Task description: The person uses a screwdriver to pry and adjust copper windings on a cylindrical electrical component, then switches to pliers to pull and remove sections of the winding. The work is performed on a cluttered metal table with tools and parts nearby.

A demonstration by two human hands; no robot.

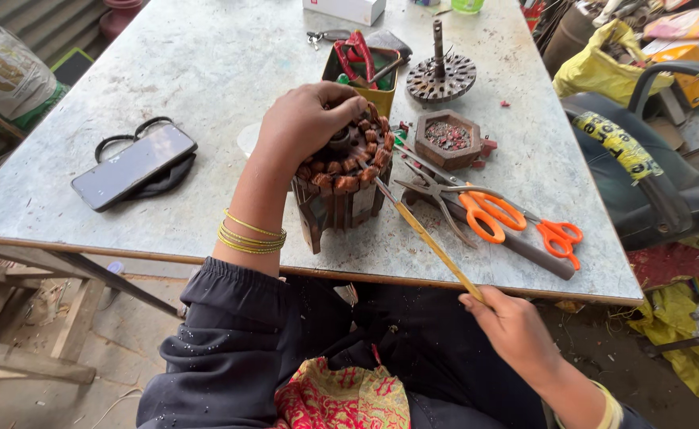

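Stator (341,179) under left hand (302,119); right hand (508,322) apparently pinches stick (433,246).

Scuffed matt metal table (206,71), copper-wound stator (345,171)
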